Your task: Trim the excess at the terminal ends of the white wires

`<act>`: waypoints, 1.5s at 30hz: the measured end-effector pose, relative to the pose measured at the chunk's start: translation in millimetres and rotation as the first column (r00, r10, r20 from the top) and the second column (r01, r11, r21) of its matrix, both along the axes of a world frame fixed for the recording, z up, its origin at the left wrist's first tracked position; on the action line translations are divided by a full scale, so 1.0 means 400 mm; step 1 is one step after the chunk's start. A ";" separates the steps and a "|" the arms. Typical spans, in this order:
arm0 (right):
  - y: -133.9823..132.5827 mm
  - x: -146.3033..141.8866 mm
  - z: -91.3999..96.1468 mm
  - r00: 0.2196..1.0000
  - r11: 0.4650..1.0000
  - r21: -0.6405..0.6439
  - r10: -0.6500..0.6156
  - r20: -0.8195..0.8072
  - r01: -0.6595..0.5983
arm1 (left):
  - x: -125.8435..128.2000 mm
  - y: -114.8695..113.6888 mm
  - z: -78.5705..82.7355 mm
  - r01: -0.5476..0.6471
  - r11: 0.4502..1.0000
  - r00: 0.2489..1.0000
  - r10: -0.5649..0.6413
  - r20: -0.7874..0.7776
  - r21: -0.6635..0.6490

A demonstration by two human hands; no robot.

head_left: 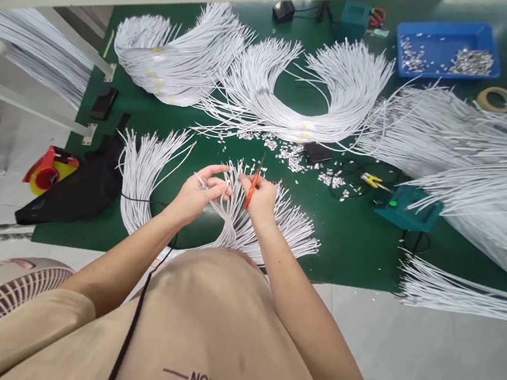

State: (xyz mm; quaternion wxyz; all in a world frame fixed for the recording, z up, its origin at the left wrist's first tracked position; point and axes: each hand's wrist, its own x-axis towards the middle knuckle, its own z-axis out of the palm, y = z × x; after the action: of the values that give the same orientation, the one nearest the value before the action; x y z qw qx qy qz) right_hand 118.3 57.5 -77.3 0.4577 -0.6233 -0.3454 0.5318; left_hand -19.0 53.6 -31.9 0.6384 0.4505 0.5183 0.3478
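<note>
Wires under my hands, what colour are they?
White; the wires show in the head view.

White wires (135, 191), orange tool (250, 194)

Left hand (198, 194) near right hand (261, 198), fingers (215, 170) curled

A lone head-worn camera looks forward and down over the wearer's shirt (197, 343). Close in, it centers left hand (198, 194) and right hand (262, 200) above the desk (351, 245).
</note>
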 end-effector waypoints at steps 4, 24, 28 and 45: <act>-0.003 -0.005 0.021 0.995 0.990 0.125 0.067 -0.069 -0.058 | 0.000 0.004 -0.006 -0.037 0.999 0.998 0.037 -0.045 0.001; 0.006 -0.010 0.045 0.798 0.877 0.131 0.347 0.493 -0.462 | -0.014 0.010 -0.046 -0.007 1.000 0.989 0.003 -0.149 -0.025; 0.003 -0.005 0.038 0.854 0.927 0.124 0.265 0.447 -0.353 | -0.023 0.009 -0.052 -0.047 0.998 0.995 0.043 -0.091 -0.043; -0.021 -0.002 0.014 0.944 0.969 0.132 0.165 0.286 -0.210 | 0.020 -0.004 -0.065 -0.174 0.983 0.984 0.175 0.020 -0.054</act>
State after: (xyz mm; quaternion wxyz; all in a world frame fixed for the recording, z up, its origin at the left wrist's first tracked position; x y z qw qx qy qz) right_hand 117.3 49.2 -71.8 0.4016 -0.6159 -0.5045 0.4527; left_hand -11.1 51.8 -57.8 0.6234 0.3820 0.5566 0.3944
